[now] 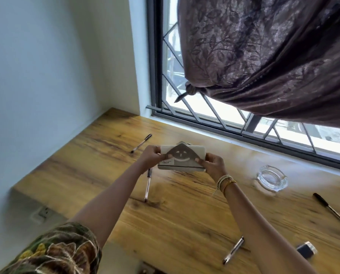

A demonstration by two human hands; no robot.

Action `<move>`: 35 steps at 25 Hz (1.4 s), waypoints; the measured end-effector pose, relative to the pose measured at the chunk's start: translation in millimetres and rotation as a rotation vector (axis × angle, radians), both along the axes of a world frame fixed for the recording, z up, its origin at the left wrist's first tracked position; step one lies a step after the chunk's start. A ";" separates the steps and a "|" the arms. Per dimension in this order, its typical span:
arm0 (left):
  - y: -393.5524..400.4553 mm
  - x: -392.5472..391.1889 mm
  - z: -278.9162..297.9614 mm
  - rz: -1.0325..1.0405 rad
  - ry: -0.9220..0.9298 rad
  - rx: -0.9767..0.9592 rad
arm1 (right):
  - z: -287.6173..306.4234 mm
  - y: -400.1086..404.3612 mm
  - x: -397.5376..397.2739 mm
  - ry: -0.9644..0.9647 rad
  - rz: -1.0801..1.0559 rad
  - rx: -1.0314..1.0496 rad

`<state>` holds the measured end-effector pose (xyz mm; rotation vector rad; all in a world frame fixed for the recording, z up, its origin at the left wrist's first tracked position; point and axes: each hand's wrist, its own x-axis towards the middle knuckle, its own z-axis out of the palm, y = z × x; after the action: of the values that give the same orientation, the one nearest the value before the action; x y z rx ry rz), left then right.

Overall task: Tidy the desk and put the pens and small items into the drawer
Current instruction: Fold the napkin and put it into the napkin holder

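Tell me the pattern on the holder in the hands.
A cut-out smiling face on the metal holder, white behind it; the head view shows it.

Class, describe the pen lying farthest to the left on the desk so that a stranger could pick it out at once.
Start at the window and follow the wooden desk leftward toward the white wall. There, beyond the left hand, a dark-capped pen lies diagonally by itself. Unlike the pen partly hidden under the left forearm, it is fully in view and nearest the wall.

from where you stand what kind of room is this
Probably a home study or bedroom corner: a wood-grain desk fitted against a barred window, a knotted brown leaf-patterned curtain above, and loose pens such as the black-capped pen scattered on top.
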<state>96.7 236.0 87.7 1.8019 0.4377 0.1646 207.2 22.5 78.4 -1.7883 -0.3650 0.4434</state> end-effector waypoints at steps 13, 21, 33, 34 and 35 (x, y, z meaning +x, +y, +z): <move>217.0 -30.4 -12.4 0.343 0.080 -0.072 | -13.9 246.7 -8.2 0.010 -0.019 -0.016; 319.4 -7.9 -34.5 0.749 0.116 0.116 | -36.9 353.8 -6.7 -0.039 0.000 -0.152; 330.0 3.8 -56.7 1.018 0.019 0.177 | -64.9 362.8 -14.7 -0.491 0.299 -0.654; 329.2 3.0 -56.8 1.015 0.001 0.192 | -65.3 362.0 -15.8 -0.506 0.301 -0.662; 329.5 2.6 -57.8 1.003 -0.022 0.208 | -64.9 362.2 -16.1 -0.509 0.300 -0.663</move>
<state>99.2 565.5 29.9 1.6233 1.3182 0.9445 191.1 384.7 13.5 -2.5092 -0.9329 0.3279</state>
